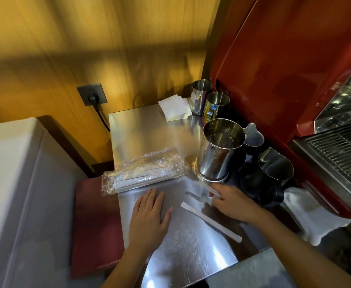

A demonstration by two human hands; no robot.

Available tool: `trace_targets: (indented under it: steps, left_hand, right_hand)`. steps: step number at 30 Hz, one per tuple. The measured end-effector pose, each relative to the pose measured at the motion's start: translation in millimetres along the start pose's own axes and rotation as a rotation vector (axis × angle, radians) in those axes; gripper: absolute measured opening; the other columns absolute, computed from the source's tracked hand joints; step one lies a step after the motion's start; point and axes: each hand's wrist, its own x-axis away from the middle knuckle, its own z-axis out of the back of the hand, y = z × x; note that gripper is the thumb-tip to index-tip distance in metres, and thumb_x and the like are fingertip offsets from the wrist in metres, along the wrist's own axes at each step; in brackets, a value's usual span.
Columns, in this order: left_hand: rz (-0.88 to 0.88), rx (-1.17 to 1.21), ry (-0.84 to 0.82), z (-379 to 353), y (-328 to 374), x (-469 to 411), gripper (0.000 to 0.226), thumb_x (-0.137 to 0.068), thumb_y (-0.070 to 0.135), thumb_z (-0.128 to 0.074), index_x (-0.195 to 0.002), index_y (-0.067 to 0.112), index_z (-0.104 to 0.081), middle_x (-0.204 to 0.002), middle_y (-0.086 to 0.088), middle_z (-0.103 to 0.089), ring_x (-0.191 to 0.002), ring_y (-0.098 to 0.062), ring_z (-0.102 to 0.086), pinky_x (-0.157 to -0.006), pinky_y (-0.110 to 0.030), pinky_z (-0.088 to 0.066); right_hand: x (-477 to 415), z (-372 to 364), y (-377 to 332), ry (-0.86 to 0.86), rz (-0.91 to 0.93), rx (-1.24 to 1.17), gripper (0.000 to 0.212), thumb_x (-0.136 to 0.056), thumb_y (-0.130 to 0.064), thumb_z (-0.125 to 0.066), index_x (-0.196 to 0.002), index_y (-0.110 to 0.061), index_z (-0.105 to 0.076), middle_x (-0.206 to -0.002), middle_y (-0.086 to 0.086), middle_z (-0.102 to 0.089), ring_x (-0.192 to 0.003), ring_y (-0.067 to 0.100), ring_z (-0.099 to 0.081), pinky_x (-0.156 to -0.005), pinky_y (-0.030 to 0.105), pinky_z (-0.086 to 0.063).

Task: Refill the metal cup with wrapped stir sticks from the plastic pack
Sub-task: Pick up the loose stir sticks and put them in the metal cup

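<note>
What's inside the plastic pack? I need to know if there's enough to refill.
The plastic pack holds wrapped stir sticks lying lengthwise. Crinkled film and glare hide the count.

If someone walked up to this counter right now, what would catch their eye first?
Probably the big red espresso machine filling the right side, then the tall shiny metal cup standing mid-counter just in front of it. Next, the crinkled plastic pack of wrapped stir sticks lying left of the cup, and the two hands below: the left hand flat on the steel counter, the right hand near the cup's base, with one loose wrapped stick between them.
</note>
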Motion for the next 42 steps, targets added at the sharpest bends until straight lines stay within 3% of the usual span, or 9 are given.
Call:
trace_targets:
  steps: [6,13,18,24,30,32,35,39,42]
  left_hand:
    - [0.003,-0.009,-0.006,1,-2,0,0.054,-0.089,0.048,-0.036,-0.127,0.014,-0.053,-0.136,-0.011,-0.054,-0.129,-0.025,-0.046,-0.11,-0.033,-0.017]
    - [0.011,-0.015,0.003,2,1,1,0.055,-0.089,0.048,-0.035,-0.126,0.014,-0.055,-0.136,-0.011,-0.054,-0.129,-0.025,-0.046,-0.112,-0.035,-0.023]
    - [0.003,-0.007,0.006,6,3,2,0.056,-0.089,0.048,-0.033,-0.126,0.012,-0.054,-0.136,-0.012,-0.054,-0.13,-0.026,-0.045,-0.112,-0.032,-0.015]
    - [0.002,-0.02,-0.009,6,3,1,0.062,-0.091,0.053,-0.024,-0.127,0.012,-0.054,-0.136,-0.011,-0.054,-0.129,-0.026,-0.046,-0.111,-0.035,-0.02]
    - [0.004,-0.007,-0.039,7,2,1,0.06,-0.091,0.051,-0.027,-0.124,0.011,-0.056,-0.134,-0.013,-0.056,-0.126,-0.028,-0.049,-0.107,-0.034,-0.017]
    - [0.013,-0.003,-0.036,6,2,1,0.056,-0.087,0.046,-0.035,-0.124,0.011,-0.057,-0.133,-0.013,-0.056,-0.126,-0.029,-0.049,-0.107,-0.034,-0.018]
    - [0.016,-0.002,-0.028,6,2,2,0.054,-0.086,0.046,-0.037,-0.122,0.011,-0.058,-0.131,-0.013,-0.058,-0.124,-0.028,-0.051,-0.107,-0.034,-0.019]
    - [0.026,-0.002,-0.03,6,1,3,0.055,-0.086,0.046,-0.037,-0.121,0.011,-0.059,-0.131,-0.012,-0.058,-0.125,-0.028,-0.051,-0.107,-0.034,-0.019]
    - [0.03,-0.003,-0.038,8,3,4,0.055,-0.085,0.046,-0.037,-0.12,0.011,-0.06,-0.13,-0.012,-0.059,-0.123,-0.028,-0.052,-0.106,-0.034,-0.02]
  right_hand:
    - [3,-30,0,-0.198,0.027,0.322,0.027,-0.077,-0.04,-0.054,-0.086,-0.023,-0.035,-0.095,0.005,-0.062,-0.087,0.027,-0.059,-0.067,0.032,-0.041]
    - [-6,-44,-4,-0.209,0.034,0.452,0.031,-0.076,-0.033,-0.049,-0.103,-0.017,-0.053,-0.098,0.006,-0.063,-0.084,0.027,-0.06,-0.065,0.031,-0.04]
    - [-7,-42,-2,-0.166,-0.01,0.411,0.026,-0.086,-0.045,-0.038,-0.082,-0.02,-0.048,-0.1,0.009,-0.065,-0.086,0.028,-0.058,-0.068,0.033,-0.04]
    - [-4,-11,-21,0.058,0.035,0.148,0.036,-0.089,-0.037,-0.039,-0.057,-0.021,-0.034,-0.093,0.016,-0.062,-0.089,0.033,-0.058,-0.068,0.033,-0.037]
    - [3,38,-51,0.227,0.046,-0.144,0.04,-0.089,-0.03,-0.05,-0.051,-0.015,-0.052,-0.049,0.005,-0.047,-0.049,0.017,-0.047,-0.049,0.029,-0.036]
    - [8,58,-62,0.293,0.115,-0.244,0.031,-0.089,-0.026,-0.053,-0.061,-0.013,-0.058,-0.055,0.011,-0.057,-0.048,0.01,-0.054,-0.049,0.026,-0.042]
    - [11,88,-73,0.466,0.245,-0.35,0.021,-0.088,-0.023,-0.058,-0.082,-0.004,-0.062,-0.069,0.02,-0.066,-0.064,0.027,-0.065,-0.061,0.042,-0.053]
    - [6,121,-82,0.744,0.341,-0.422,0.017,-0.087,-0.02,-0.059,-0.071,-0.019,-0.064,-0.066,0.015,-0.064,-0.061,0.023,-0.062,-0.057,0.036,-0.051]
    - [-12,134,-78,0.766,0.252,-0.282,0.029,-0.088,-0.024,-0.056,-0.071,-0.001,-0.063,-0.066,0.02,-0.065,-0.061,0.029,-0.062,-0.054,0.038,-0.049]
